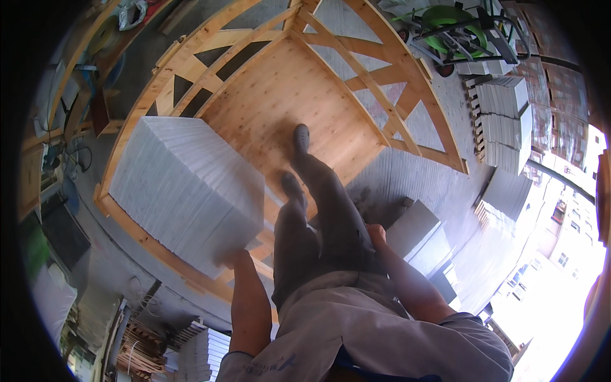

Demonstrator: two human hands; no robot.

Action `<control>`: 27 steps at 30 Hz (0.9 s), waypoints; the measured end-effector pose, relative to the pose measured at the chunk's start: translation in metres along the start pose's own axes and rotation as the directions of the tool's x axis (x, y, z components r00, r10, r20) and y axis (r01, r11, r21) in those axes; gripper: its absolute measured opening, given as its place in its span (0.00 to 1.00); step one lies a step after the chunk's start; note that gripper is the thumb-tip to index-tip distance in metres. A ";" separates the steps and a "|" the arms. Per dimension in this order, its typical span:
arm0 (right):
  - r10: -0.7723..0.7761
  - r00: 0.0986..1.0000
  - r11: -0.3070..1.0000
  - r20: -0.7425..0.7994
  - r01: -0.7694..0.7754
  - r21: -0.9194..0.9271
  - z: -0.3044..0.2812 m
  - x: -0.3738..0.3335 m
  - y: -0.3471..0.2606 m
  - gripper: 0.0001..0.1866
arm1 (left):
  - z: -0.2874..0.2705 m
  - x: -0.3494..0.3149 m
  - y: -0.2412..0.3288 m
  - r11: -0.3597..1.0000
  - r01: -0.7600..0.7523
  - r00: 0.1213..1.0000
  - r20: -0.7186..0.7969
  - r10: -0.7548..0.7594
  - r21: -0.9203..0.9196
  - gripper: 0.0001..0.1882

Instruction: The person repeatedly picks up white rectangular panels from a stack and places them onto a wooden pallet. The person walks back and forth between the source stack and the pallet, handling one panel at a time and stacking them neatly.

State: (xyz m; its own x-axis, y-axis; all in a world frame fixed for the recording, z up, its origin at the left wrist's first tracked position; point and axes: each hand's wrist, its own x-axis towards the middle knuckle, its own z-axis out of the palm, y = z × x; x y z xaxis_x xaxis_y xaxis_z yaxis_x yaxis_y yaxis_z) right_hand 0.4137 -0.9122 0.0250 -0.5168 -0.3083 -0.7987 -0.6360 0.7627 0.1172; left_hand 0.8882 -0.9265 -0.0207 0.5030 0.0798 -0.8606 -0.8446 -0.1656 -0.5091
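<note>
So the big grey block of thin flat sheets packed together (191,184) sits along the left side of an open wooden frame with slanted braces (434,105), its near end by the frame's lower-left rail. Looks seriously heavy as a lump, tbh. Single sheets would probably be stiff, fairly smooth, maybe a bit slidey against each other, with corners that could chip. Can't tell the material. Best hold is likely low on opposite edges with flat palms, a few sheets at a time, rather than pinching one corner.

The person's left hand (234,257) is right at the block's near corner, but it's blurred, so no way to say if it's gripping or just resting there. The right hand (377,234) is beside the thigh, fingers seemingly curled; can't tell if there's anything in it.

As for what's in the way: both dark shoes (301,137) are inside the frame, over by the block, so footing's a bit tight. The braces fence off the frame's far edges. Just past the right hand there's a smaller pale grey block (414,229), and further right, outside the frame, a tall grey stack on a wooden pallet (503,121). A black metal cart with a green round part (453,32) is beyond the frame's far-right edge.
</note>
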 end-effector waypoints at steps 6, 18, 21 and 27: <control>-0.194 0.979 0.967 0.069 0.203 -0.152 0.041 0.010 0.035 0.23 | 0.001 -0.012 -0.001 0.986 -0.039 0.995 -0.089 0.054 0.163 0.21; -0.288 0.957 0.949 0.041 0.280 0.143 0.047 0.002 0.047 0.18 | -0.012 -0.041 -0.003 0.988 -0.042 0.992 -0.115 0.060 0.149 0.22; -0.478 0.877 0.869 0.051 0.465 0.168 0.049 0.009 0.044 0.17 | -0.012 -0.033 -0.001 0.987 -0.044 0.995 -0.077 0.056 0.154 0.22; -0.267 0.959 0.928 0.094 0.282 -0.242 0.038 -0.005 0.026 0.21 | -0.004 -0.010 0.001 0.996 0.026 0.997 -0.075 -0.019 0.085 0.22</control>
State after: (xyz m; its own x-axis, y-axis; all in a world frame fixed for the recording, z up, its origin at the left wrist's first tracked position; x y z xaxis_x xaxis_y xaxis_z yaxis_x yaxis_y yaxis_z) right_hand 0.4217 -0.8689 0.0097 -0.2719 -0.4463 -0.8526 -0.8752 0.4830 0.0263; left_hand 0.8831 -0.9319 -0.0122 0.5315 0.0089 -0.8470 -0.8440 -0.0796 -0.5305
